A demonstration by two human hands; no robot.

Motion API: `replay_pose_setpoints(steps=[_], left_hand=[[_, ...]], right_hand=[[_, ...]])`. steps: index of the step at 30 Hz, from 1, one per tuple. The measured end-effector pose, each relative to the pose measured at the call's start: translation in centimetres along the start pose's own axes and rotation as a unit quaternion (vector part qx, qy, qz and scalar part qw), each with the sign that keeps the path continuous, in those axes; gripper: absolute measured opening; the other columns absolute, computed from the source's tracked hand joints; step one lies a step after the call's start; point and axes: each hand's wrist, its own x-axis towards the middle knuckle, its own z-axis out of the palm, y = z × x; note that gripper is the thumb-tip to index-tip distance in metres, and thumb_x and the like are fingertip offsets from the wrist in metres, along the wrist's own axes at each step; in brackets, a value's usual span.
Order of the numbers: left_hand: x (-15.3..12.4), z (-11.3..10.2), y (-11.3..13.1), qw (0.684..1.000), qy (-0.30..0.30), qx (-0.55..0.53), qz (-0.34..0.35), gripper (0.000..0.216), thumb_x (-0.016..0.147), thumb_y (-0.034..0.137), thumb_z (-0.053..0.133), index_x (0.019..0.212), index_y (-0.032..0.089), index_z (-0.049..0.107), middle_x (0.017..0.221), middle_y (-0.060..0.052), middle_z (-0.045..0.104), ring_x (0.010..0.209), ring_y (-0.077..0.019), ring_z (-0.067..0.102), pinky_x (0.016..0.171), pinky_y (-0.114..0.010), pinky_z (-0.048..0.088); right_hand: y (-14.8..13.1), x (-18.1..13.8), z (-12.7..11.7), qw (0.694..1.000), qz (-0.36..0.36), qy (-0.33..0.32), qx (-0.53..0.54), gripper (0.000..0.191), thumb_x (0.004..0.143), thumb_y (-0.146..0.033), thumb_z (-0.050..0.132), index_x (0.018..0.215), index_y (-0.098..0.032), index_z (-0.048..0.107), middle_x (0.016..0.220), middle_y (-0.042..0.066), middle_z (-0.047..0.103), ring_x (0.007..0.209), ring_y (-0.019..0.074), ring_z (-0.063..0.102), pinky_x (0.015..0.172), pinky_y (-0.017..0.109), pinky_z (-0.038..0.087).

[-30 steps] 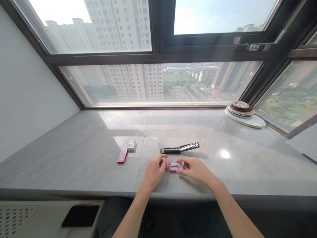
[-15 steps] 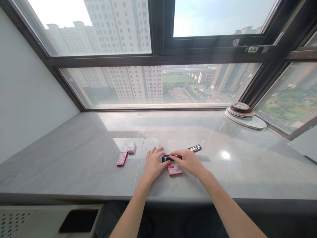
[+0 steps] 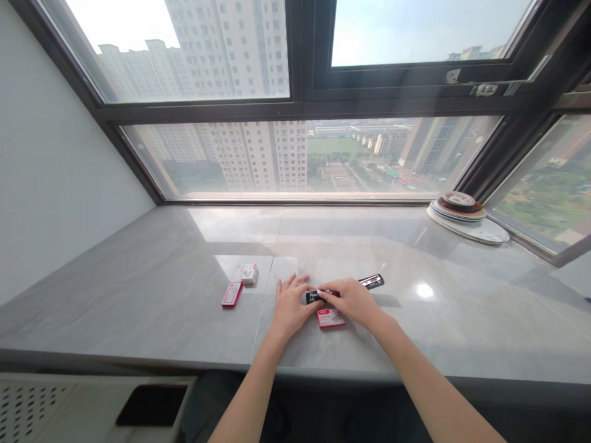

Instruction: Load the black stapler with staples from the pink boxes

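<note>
A black stapler (image 3: pixel 372 282) lies swung open on the grey stone sill (image 3: pixel 138 295). My right hand (image 3: pixel 353 300) covers its middle, with the fingers pinched together on the stapler's near left end (image 3: pixel 314 296). Whether anything small sits in that pinch is hidden. My left hand (image 3: pixel 290 304) rests flat on the sill just left of that end. Its fingers are spread and its thumb touches the stapler. A small red staple box (image 3: pixel 330 319) lies under and between both hands.
A red box (image 3: pixel 231 294) and a white-and-red box (image 3: pixel 247 274) lie to the left of my hands. A stack of round plates (image 3: pixel 466 215) sits at the far right by the window. The sill's front edge runs just below my wrists.
Both hands left the red staple box and moved forward to the stapler. My right hand now pinches its left end and my left hand has flattened beside it.
</note>
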Motion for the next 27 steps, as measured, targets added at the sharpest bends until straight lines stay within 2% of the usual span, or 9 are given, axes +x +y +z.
replay_pose_setpoints(steps=[6, 10, 12, 15, 18, 20, 22, 24, 27], left_hand=[[-0.1, 0.1, 0.0, 1.000, 0.001, 0.001, -0.003, 0.025, 0.083, 0.047, 0.079, 0.105, 0.035, 0.073, 0.149, 0.003, 0.057, 0.153, -0.0303, 0.031, 0.127, -0.061, 0.003], [-0.1, 0.1, 0.0, 1.000, -0.001, 0.000, -0.004, 0.026, 0.083, 0.048, 0.079, 0.104, 0.035, 0.073, 0.150, 0.002, 0.056, 0.153, -0.0307, 0.031, 0.127, -0.061, 0.007], [-0.1, 0.0, 0.2, 1.000, 0.001, 0.001, -0.004, 0.025, 0.084, 0.049, 0.078, 0.104, 0.035, 0.073, 0.149, 0.003, 0.057, 0.152, -0.0303, 0.031, 0.127, -0.060, 0.008], [-0.2, -0.2, 0.4, 1.000, 0.004, 0.001, -0.002, 0.025, 0.086, 0.050, 0.075, 0.105, 0.035, 0.074, 0.148, 0.002, 0.058, 0.152, -0.0304, 0.032, 0.127, -0.060, 0.008], [-0.2, -0.3, 0.5, 1.000, 0.005, -0.002, 0.000, 0.025, 0.085, 0.048, 0.076, 0.106, 0.035, 0.073, 0.149, 0.002, 0.057, 0.152, -0.0305, 0.032, 0.127, -0.060, 0.010], [-0.2, -0.3, 0.4, 1.000, 0.004, -0.005, -0.001, 0.024, 0.084, 0.046, 0.077, 0.105, 0.036, 0.073, 0.149, 0.002, 0.057, 0.152, -0.0307, 0.032, 0.127, -0.060, 0.011], [-0.2, -0.3, 0.3, 1.000, 0.001, -0.007, 0.000, 0.023, 0.084, 0.045, 0.078, 0.105, 0.036, 0.073, 0.149, 0.003, 0.057, 0.152, -0.0306, 0.032, 0.126, -0.060, 0.012], [-0.1, -0.2, 0.2, 1.000, -0.003, -0.010, 0.000, 0.023, 0.084, 0.044, 0.077, 0.105, 0.037, 0.074, 0.149, 0.003, 0.057, 0.152, -0.0304, 0.032, 0.126, -0.060, 0.012], [0.0, -0.2, 0.2, 1.000, -0.008, -0.010, -0.005, 0.024, 0.084, 0.045, 0.077, 0.107, 0.037, 0.074, 0.149, 0.003, 0.056, 0.153, -0.0304, 0.031, 0.127, -0.060, 0.012]], right_hand=[[-0.2, -0.3, 0.1, 0.998, 0.048, 0.026, -0.026, 0.030, 0.094, -0.044, 0.064, 0.118, -0.031, 0.077, 0.077, 0.001, 0.075, 0.073, 0.0191, 0.065, 0.065, 0.027, 0.038], [-0.2, -1.0, 0.3, 0.991, 0.112, 0.062, -0.042, 0.026, 0.095, -0.046, 0.061, 0.091, -0.024, 0.074, 0.064, 0.000, 0.065, 0.065, 0.0178, 0.060, 0.059, 0.027, 0.033], [-0.6, -1.4, 0.8, 0.993, 0.110, 0.052, -0.006, 0.026, 0.096, -0.046, 0.058, 0.091, -0.024, 0.071, 0.062, -0.001, 0.063, 0.063, 0.0170, 0.059, 0.060, 0.027, 0.034], [-1.0, -2.5, 1.7, 0.989, 0.094, 0.036, 0.109, 0.029, 0.096, -0.049, 0.057, 0.109, -0.025, 0.067, 0.058, -0.005, 0.058, 0.060, 0.0162, 0.057, 0.060, 0.027, 0.037], [-0.2, -4.4, 2.3, 0.951, 0.172, 0.029, 0.255, 0.043, 0.094, -0.061, 0.055, 0.117, -0.025, 0.061, 0.056, -0.007, 0.053, 0.047, 0.0138, 0.050, 0.048, 0.025, 0.035], [1.1, -5.9, 2.1, 0.899, 0.278, 0.019, 0.338, 0.050, 0.090, -0.070, 0.052, 0.111, -0.025, 0.058, 0.057, -0.006, 0.054, 0.038, 0.0123, 0.045, 0.039, 0.023, 0.030], [2.7, -7.1, 1.2, 0.853, 0.345, 0.037, 0.389, 0.052, 0.087, -0.072, 0.056, 0.109, -0.025, 0.055, 0.061, -0.004, 0.058, 0.038, 0.0120, 0.048, 0.036, 0.022, 0.030], [3.9, -7.4, -0.2, 0.835, 0.347, 0.086, 0.417, 0.054, 0.084, -0.070, 0.063, 0.115, -0.027, 0.053, 0.069, -0.003, 0.061, 0.042, 0.0111, 0.050, 0.037, 0.021, 0.033], [4.9, -6.1, -2.4, 0.851, 0.280, 0.135, 0.423, 0.058, 0.081, -0.065, 0.070, 0.122, -0.027, 0.055, 0.075, -0.004, 0.060, 0.046, 0.0088, 0.046, 0.041, 0.021, 0.032]])
